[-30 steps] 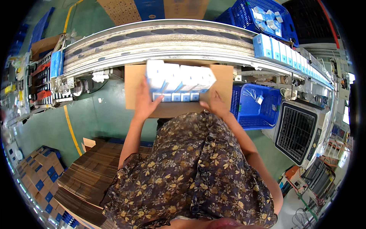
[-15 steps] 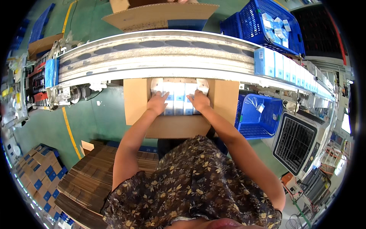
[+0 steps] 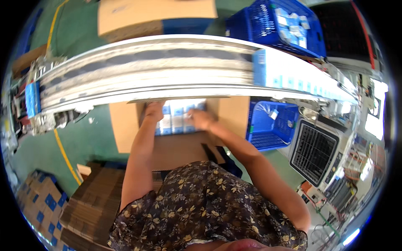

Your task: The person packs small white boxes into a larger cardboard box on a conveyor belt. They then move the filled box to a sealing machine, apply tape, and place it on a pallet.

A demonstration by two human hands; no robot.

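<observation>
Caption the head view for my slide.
Bare left hand and right hand at white-and-blue boxes inside an open brown cardboard carton.

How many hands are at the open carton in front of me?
2: your left hand by the left end of the white-and-blue boxes, your right hand toward their right end.

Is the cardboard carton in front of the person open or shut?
Open: the carton has its left, right and near flaps spread outward, and white-and-blue boxes show inside.

No legible text anywhere
</observation>
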